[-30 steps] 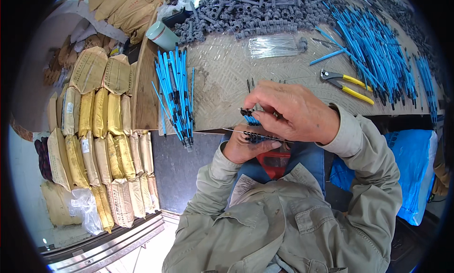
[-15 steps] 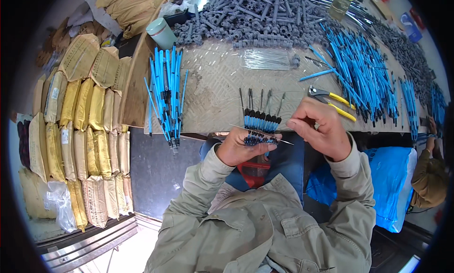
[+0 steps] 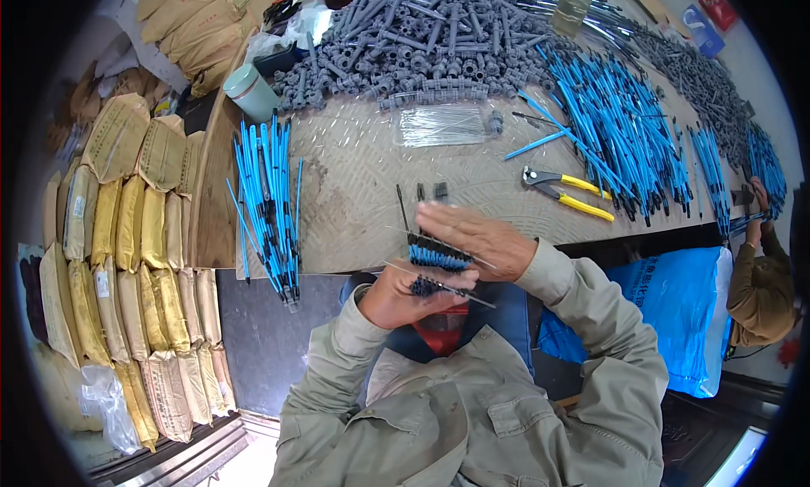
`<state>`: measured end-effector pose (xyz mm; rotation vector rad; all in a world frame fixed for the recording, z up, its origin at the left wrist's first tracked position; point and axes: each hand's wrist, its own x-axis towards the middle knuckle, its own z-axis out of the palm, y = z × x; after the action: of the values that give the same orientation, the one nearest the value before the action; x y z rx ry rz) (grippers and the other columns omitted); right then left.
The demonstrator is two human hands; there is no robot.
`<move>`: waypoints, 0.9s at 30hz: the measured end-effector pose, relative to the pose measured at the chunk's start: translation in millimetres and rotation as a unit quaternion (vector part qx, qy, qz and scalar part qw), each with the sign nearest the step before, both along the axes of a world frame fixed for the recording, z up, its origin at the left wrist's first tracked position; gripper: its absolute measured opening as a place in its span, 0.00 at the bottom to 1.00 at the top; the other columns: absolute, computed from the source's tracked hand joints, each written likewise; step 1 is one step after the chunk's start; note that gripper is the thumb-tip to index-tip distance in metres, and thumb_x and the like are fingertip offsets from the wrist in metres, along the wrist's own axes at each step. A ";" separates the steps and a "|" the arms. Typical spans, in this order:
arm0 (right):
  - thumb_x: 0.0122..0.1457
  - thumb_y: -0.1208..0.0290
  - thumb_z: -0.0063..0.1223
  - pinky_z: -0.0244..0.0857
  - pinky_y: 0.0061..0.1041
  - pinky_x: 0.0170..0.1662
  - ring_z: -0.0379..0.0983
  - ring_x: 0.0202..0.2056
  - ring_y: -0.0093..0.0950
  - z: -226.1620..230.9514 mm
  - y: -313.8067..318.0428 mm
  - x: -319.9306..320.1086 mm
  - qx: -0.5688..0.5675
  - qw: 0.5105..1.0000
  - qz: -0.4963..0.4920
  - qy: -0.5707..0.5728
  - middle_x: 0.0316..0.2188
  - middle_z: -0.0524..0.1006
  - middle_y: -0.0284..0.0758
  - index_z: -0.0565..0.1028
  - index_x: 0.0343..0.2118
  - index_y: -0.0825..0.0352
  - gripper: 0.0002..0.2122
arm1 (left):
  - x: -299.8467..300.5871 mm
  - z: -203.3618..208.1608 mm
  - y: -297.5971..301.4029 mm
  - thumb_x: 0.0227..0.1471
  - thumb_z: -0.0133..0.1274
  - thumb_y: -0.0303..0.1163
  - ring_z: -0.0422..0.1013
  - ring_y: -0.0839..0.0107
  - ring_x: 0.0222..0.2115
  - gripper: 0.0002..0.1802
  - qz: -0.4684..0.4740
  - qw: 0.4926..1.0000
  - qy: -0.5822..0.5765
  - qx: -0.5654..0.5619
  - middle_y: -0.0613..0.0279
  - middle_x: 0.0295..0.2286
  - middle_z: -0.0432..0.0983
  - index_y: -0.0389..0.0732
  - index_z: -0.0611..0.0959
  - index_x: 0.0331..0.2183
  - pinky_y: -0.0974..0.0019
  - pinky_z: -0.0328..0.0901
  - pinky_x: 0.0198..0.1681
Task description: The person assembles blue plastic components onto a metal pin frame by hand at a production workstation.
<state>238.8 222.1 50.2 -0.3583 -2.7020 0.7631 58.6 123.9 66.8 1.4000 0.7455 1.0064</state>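
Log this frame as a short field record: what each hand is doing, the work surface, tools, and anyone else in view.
left hand: grips a small bundle of blue-and-black parts at the table edge
right hand: rests flat over a row of blue parts
table: worn, pale surface
tools: yellow-handled pliers, right of the hands
stock: blue rods to the left, grey fittings at the back
other person: a hand at the far right edge

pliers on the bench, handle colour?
Yellow handles on the pliers, metal jaws at the left end. Clear in the head view, lying beyond the right hand.
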 end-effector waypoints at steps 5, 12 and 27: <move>0.54 0.65 0.46 0.42 0.34 0.62 0.47 0.61 0.33 2.5 4.8 -13.2 0.083 0.993 0.074 -0.047 0.60 0.52 0.36 0.54 0.59 0.62 0.29 | -10.2 -5.2 0.8 0.44 0.55 0.20 0.72 0.61 0.42 0.17 -0.063 0.977 0.114 0.170 0.51 0.41 0.74 0.30 0.77 0.41 0.64 0.66 0.46; 0.55 0.54 0.43 0.43 0.35 0.61 0.48 0.61 0.31 -4.3 7.5 -14.1 0.091 0.993 0.063 -0.044 0.59 0.56 0.33 0.58 0.57 0.60 0.28 | -3.1 -36.0 -27.6 0.45 0.56 0.28 0.69 0.63 0.45 0.23 -0.051 0.846 -0.331 -0.416 0.55 0.47 0.69 0.36 0.74 0.45 0.62 0.63 0.49; 0.58 0.54 0.39 0.47 0.34 0.60 0.55 0.57 0.37 -15.9 6.7 -15.9 0.042 0.998 0.031 0.033 0.56 0.61 0.36 0.57 0.57 0.63 0.26 | -37.6 -8.9 -34.4 0.33 0.66 0.40 0.66 0.62 0.48 0.40 -0.052 0.947 0.218 0.230 0.53 0.48 0.68 0.36 0.71 0.49 0.61 0.59 0.50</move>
<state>222.9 228.8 34.3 -0.2262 -2.6839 0.6641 21.0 89.6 57.9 2.0909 0.7720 0.8232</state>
